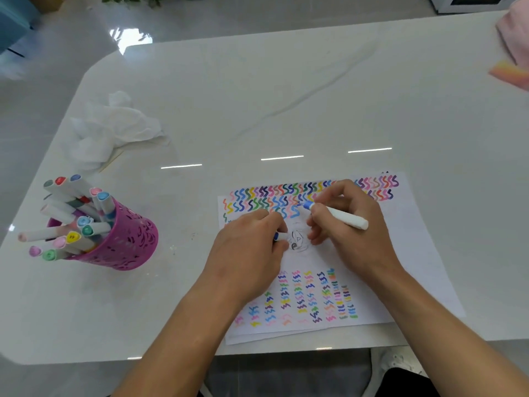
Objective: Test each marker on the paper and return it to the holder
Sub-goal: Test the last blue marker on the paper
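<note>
A white, glossy surface (286, 96) with a rounded far-left corner fills most of the view, and pale shiny floor (57, 53) is seen beyond it. A blue object (14, 21) is cut off at the upper left, and a pink cloth (515, 32) lies at the far right edge. A broad stretch of surface separates the far edge from the paper (415, 253), which is laid close to the near edge and is covered with rows of coloured squiggles above and below. Well to its left, a crumpled tissue (114, 127) is seen, and nearer, a magenta cut-out holder (126, 242) stands upright, crammed with markers (71, 219) that splay leftward. Both hands are held over the middle of the paper. The left hand (249, 247) is curled around a small blue-and-white cap (279, 236). The white marker (340, 217) is pinched by the right hand (352, 233), its blue tip angled down among the upper squiggles — whether the tip touches the sheet cannot be told.
</note>
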